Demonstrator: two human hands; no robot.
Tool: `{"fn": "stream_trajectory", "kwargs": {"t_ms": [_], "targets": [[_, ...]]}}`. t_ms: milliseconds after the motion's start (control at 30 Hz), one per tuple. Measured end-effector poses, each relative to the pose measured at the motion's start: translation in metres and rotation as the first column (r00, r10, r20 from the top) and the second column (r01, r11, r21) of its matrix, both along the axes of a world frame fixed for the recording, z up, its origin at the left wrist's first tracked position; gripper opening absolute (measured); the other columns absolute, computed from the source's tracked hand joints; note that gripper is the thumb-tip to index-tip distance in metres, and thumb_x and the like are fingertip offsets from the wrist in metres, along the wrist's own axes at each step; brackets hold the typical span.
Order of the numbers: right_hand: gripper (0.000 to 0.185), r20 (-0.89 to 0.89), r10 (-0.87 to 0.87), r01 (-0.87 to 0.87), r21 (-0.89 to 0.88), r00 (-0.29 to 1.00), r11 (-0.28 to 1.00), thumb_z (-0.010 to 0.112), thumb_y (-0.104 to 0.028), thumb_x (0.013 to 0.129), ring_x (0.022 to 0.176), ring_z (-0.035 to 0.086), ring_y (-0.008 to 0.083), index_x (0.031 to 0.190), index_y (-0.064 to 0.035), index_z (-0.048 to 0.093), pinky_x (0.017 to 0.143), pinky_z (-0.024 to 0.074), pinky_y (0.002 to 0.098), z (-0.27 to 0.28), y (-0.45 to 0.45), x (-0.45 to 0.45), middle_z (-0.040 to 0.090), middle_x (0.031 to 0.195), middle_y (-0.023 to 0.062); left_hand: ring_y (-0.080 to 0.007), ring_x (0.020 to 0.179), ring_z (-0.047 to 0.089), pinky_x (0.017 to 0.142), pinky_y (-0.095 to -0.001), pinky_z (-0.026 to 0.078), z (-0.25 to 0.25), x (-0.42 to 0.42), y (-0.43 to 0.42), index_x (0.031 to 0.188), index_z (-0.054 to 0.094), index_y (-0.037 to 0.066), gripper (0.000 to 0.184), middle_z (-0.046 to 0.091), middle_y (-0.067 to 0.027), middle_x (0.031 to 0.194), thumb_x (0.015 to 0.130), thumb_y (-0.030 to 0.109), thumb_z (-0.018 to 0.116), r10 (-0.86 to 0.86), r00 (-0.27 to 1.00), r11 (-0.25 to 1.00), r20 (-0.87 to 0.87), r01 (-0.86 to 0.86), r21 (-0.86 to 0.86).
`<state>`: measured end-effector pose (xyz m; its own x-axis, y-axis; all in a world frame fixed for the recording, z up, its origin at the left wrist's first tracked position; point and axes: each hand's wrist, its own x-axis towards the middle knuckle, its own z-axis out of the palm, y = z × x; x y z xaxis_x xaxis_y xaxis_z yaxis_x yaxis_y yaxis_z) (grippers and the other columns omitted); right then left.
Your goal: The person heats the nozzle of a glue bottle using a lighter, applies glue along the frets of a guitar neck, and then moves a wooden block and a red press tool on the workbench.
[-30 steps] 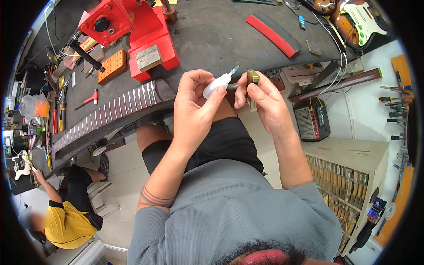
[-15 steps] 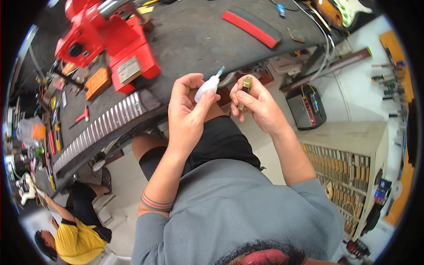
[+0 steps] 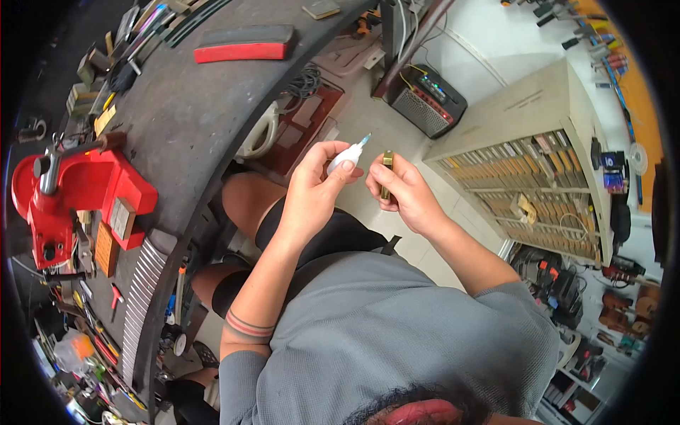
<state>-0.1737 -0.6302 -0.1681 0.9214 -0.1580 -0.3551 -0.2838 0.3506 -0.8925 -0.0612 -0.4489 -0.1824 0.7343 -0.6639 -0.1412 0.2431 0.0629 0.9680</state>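
Observation:
A small white squeeze bottle (image 3: 346,158) with a thin bluish nozzle is gripped in my left hand (image 3: 316,183), its tip pointing up and to the right. My right hand (image 3: 409,194) pinches a narrow brass-coloured piece (image 3: 387,160) upright between thumb and fingers. Part of that piece is covered by the thumb, and its kind is not clear. Both hands are held close together in front of my body, and the nozzle tip and the brass piece do not touch.
The dark workbench (image 3: 166,106) at left carries a red vise (image 3: 134,185), a red-and-black block (image 3: 244,51), a slotted metal strip (image 3: 142,304) and scattered tools. A cabinet (image 3: 489,134) with many narrow slots stands at right, beside an amplifier (image 3: 428,103).
My view has turned to the right, so the bench and vise sit further left and the cabinet shows more. Both hands keep their hold on the bottle and brass piece.

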Motion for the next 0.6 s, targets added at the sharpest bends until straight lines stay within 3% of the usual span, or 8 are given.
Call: {"fn": "stream_trajectory", "kwargs": {"t_ms": [300,600], "targets": [[0.027,0.026,0.046,-0.046,-0.012,0.999,0.999,0.061,-0.038,0.121,0.071,0.053,0.0076,0.114,-0.0121,0.055,0.059,0.0398,0.0250,-0.010,-0.008,0.002,0.063,0.089,0.0022,-0.0215,0.118,0.077,0.106,-0.0377,0.062,-0.009,-0.004,0.000,0.146,0.062,-0.006,0.035,0.075,-0.0143,0.133,0.118,0.014,0.068,-0.004,1.000,0.999,-0.003,0.004,0.044],[0.021,0.034,0.082,-0.081,-0.037,0.996,0.996,0.065,-0.030,0.120,0.073,0.053,0.0084,0.115,-0.0122,0.055,0.060,0.0408,0.0259,-0.012,-0.009,0.013,0.063,0.092,0.0015,-0.0200,0.115,0.078,0.102,-0.0355,0.063,-0.016,-0.004,0.003,0.145,0.061,-0.008,0.033,0.073,-0.0154,0.133,0.118,0.011,0.066,0.050,0.998,0.998,-0.049,-0.051,-0.023]]}}
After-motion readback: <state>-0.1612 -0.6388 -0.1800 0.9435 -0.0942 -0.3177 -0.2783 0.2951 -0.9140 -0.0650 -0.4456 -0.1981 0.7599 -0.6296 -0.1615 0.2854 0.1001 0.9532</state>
